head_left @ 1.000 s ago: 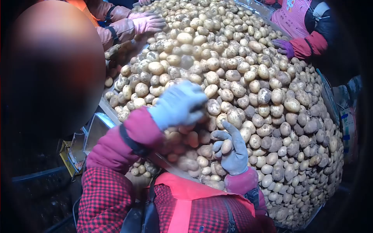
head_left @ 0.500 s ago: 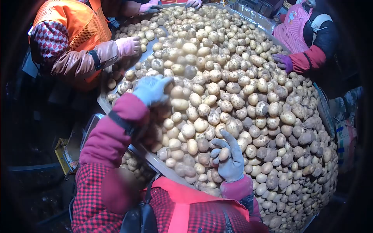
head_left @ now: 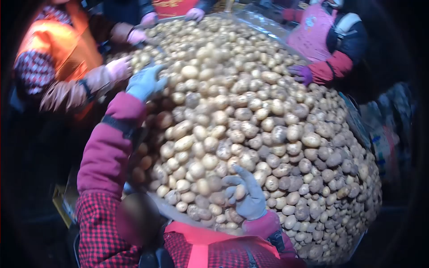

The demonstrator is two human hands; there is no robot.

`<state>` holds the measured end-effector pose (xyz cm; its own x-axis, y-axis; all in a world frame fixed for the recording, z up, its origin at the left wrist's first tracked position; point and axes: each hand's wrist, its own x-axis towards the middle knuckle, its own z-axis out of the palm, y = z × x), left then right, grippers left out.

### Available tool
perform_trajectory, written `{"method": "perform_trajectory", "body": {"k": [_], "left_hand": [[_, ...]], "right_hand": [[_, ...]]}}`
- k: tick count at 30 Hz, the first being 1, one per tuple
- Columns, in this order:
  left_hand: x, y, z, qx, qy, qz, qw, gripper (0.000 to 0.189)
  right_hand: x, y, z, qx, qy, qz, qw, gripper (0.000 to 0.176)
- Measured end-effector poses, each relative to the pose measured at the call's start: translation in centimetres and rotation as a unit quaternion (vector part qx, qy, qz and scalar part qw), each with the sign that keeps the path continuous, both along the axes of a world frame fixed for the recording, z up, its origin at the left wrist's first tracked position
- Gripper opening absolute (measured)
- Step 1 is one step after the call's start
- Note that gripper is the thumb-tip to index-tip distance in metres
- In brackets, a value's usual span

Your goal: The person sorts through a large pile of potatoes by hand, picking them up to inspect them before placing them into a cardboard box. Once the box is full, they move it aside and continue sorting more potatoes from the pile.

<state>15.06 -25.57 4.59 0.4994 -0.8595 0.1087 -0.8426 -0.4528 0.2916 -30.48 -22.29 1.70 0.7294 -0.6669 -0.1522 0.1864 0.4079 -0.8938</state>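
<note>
My left hand (head_left: 145, 84), in a light blue glove, is stretched out over the left side of a big heap of potatoes (head_left: 277, 134). Its fingers and thumb are apart, with no potato visible between them. Near the front edge of the heap is my right hand (head_left: 252, 198), in a grey-blue glove. Its curled fingers hold a small potato (head_left: 240, 192) while the index finger points up and away. The potatoes around both hands are pale, and many carry dark soil. Some near the middle look smeared by motion.
A co-worker in an orange vest (head_left: 62, 44) stands at the left, a pink-gloved hand (head_left: 118, 69) by the heap. Another, in a pink apron (head_left: 315, 33), rests a purple glove (head_left: 301, 73) at the right. More pink gloves (head_left: 195, 14) are at the far edge.
The view has shifted, so most things appear further left. My left hand has moved further out and left over the heap. My right hand still holds the small potato.
</note>
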Motion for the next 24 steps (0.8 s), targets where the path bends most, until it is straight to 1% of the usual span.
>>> {"method": "perform_trajectory", "body": {"k": [1,3,4,5,7,9,10,11,13,15,16,17,19,21,24], "left_hand": [[-0.7,-1.3,-0.8,0.0,0.014,0.004,1.0,0.051],[-4.4,-1.6,-0.2,0.07,0.038,-0.029,0.996,0.047],[-5.0,-1.1,-3.3,0.014,-0.012,-0.039,0.999,0.043],[-5.3,-0.3,-6.3,-0.043,-0.062,-0.043,0.996,0.041],[-6.9,1.3,-5.3,-0.052,-0.025,-0.029,0.998,0.04],[-6.3,3.5,-5.6,-0.137,0.058,-0.048,0.988,0.042],[-6.8,4.2,-4.8,-0.147,0.058,-0.041,0.987,0.043],[-7.2,5.5,-3.6,-0.154,0.057,-0.031,0.986,0.045],[-8.8,12.5,-2.2,-0.23,0.034,-0.033,0.972,0.047],[-10.1,18.2,-2.6,-0.273,0.133,0.07,0.95,0.049],[-9.9,21.7,-4.2,-0.277,0.126,0.11,0.946,0.05],[-9.4,25.2,-5.9,-0.279,0.121,0.15,0.941,0.05],[-9.7,31.2,-7.1,-0.209,0.148,0.25,0.934,0.048],[-10.5,36.8,-10.1,-0.235,0.116,0.282,0.923,0.047],[-11.8,41.7,-12.4,-0.128,0.146,0.395,0.898,0.051]], "right_hand": [[-0.4,-0.5,-1.0,0.062,-0.032,0.019,0.997,0.054],[-0.5,-0.4,-0.9,0.129,-0.06,0.017,0.99,0.061],[-0.8,-0.5,-0.9,0.046,-0.049,0.043,0.997,0.068],[-0.7,-0.6,-0.6,0.124,-0.028,0.044,0.991,0.06],[-1.0,-1.1,-0.8,0.174,-0.018,0.046,0.983,0.06],[-1.3,-1.0,-0.9,0.025,0.0,0.069,0.997,0.059],[-1.4,-0.9,-0.8,-0.048,0.01,0.084,0.995,0.059],[-1.3,-0.8,-0.5,-0.025,0.002,0.074,0.997,0.064],[-1.1,-0.6,0.2,0.023,-0.016,0.055,0.998,0.073],[-1.0,-0.6,-0.4,-0.004,-0.043,0.06,0.997,0.074],[-1.0,-0.6,-0.5,-0.018,-0.056,0.061,0.996,0.074],[-0.9,-0.6,-0.2,0.083,-0.013,0.049,0.995,0.057],[-0.5,-0.8,0.6,0.137,-0.01,0.04,0.99,0.057],[-0.1,-0.8,0.2,0.212,-0.06,0.021,0.975,0.05],[0.4,-0.5,0.6,0.27,-0.132,0.013,0.954,0.048]]}}
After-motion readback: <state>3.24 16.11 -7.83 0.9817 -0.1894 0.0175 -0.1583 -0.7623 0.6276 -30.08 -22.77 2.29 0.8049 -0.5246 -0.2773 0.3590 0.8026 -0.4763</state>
